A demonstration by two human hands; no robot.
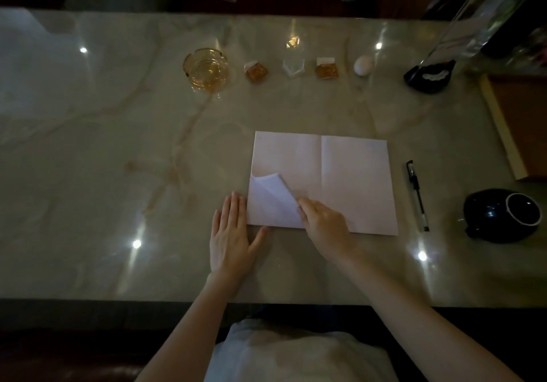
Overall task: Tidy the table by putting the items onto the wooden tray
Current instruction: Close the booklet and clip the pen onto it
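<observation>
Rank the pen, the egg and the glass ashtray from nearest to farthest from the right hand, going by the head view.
From the right hand, which pinches the paper's lifted corner:
1. Pen, just to its right, beside the paper.
2. Egg, in the far row, slightly right.
3. Glass ashtray, at the far row's left end.

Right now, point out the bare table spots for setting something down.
Free: the marble left of the paper and left hand; the strip between the paper and far row. Crowded: the row from ashtray to egg; right side by pen, black pot.
</observation>
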